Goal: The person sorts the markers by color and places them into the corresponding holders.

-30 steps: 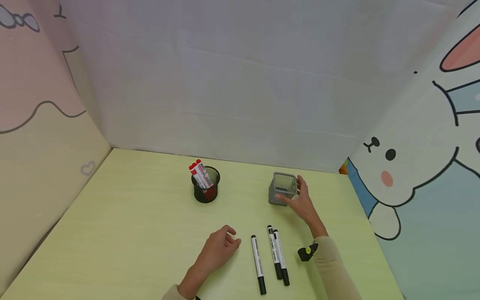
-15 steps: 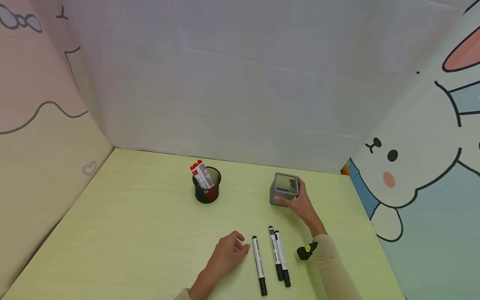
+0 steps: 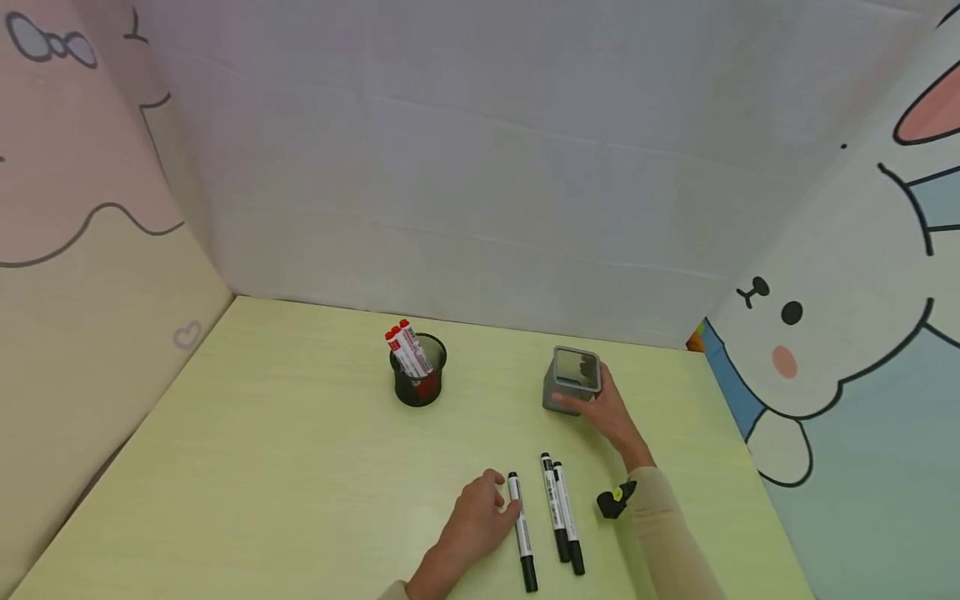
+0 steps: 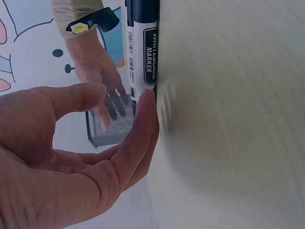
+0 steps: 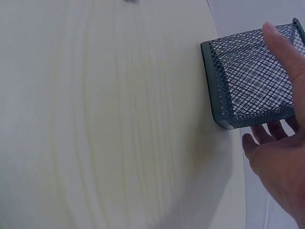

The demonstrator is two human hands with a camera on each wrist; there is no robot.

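My right hand (image 3: 609, 414) (image 5: 281, 162) grips the square grey mesh holder (image 3: 558, 392) (image 5: 252, 78), thumb along one side and fingers round another; it stands upright on the table. My left hand (image 3: 476, 521) (image 4: 71, 157) is beside the leftmost black-capped white marker (image 3: 522, 533), its thumb and bent fingers apart with nothing between them. In the left wrist view the fingertips overlap the end of a marker (image 4: 145, 57); whether they touch it I cannot tell. Two more black-capped markers (image 3: 554, 508) (image 3: 570, 517) lie side by side to the right.
A round black mesh holder (image 3: 418, 392) with several red-capped markers (image 3: 409, 350) leaning in it stands left of the grey one. The pale yellow table (image 3: 285, 433) meets a white back wall (image 3: 480, 192) and cartoon-printed side walls.
My left hand has moved right, up to the leftmost marker. The right hand's fingers have closed round the grey holder. The whole head view has shifted slightly.
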